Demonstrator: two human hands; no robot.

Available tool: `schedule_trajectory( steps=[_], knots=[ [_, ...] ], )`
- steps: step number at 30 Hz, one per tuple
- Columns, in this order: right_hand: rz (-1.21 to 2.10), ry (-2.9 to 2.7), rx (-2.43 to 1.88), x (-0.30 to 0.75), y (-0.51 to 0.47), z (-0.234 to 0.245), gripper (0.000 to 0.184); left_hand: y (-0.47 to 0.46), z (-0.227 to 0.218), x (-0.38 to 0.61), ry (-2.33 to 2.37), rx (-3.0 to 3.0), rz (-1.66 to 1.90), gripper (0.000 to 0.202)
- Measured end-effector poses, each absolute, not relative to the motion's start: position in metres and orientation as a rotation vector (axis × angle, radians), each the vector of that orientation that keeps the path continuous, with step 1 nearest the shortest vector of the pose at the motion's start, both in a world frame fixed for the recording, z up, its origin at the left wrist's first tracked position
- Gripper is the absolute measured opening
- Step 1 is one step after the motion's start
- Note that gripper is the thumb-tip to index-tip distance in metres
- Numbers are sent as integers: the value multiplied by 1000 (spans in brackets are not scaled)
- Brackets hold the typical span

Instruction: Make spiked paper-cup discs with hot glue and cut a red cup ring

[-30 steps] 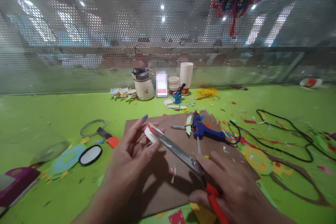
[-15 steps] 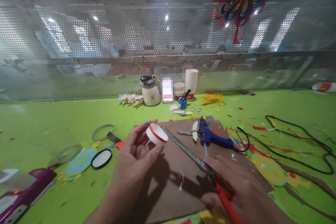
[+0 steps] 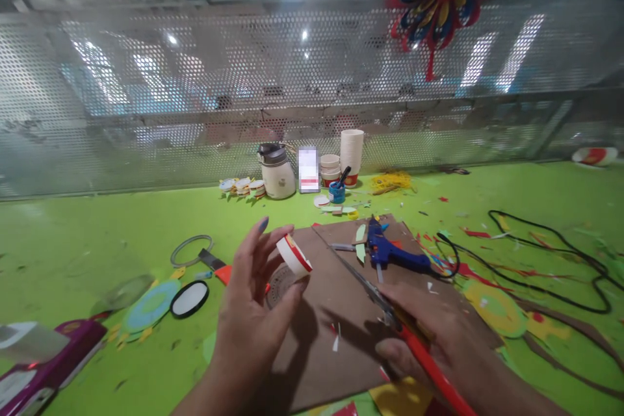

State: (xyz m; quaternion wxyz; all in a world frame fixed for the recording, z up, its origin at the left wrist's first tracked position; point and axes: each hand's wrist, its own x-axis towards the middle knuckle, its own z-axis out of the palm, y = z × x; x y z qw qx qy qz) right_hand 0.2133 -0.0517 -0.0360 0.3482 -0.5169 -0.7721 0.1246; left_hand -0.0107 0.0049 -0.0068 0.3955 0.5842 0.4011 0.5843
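Observation:
My left hand (image 3: 260, 299) pinches the cut-off bottom of a paper cup (image 3: 291, 258), a short white ring with a red band, tilted in the air. The index finger is lifted off it. In my right hand (image 3: 433, 331) is a pair of scissors (image 3: 370, 289) with red handles; the blades point up and left, apart from the cup piece. Both hands are above a brown board (image 3: 341, 364), on which lie small white and red paper scraps (image 3: 335, 338). Just beyond the scissors a blue glue gun (image 3: 390, 250) rests on the board.
A purple power strip (image 3: 53, 364) lies at the left, near a round black-rimmed disc (image 3: 189, 299) and paper cutouts (image 3: 151, 305). At the back stand a jug (image 3: 277, 172), a phone (image 3: 309, 170) and stacked paper cups (image 3: 351, 153). A black cord (image 3: 541, 296) loops at the right.
My left hand has turned the cup piece so that its side and base edge face me more, and its index finger has risen. The scissors stay in my right hand, almost unmoved.

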Motion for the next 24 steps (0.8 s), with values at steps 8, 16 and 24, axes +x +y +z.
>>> schedule_trajectory(
  steps=[8,16,24],
  knots=[
    [489,-1996,-1268,213,-54,-38,22,4,-10,-6,1060,1575,1572,69],
    [500,-2063,-1285,214,-54,-34,21,4,-15,-8,1123,1692,1614,64],
    [326,-2079,-1320,215,-56,-38,34,5,-13,-11,1141,1722,1589,55]
  ],
)
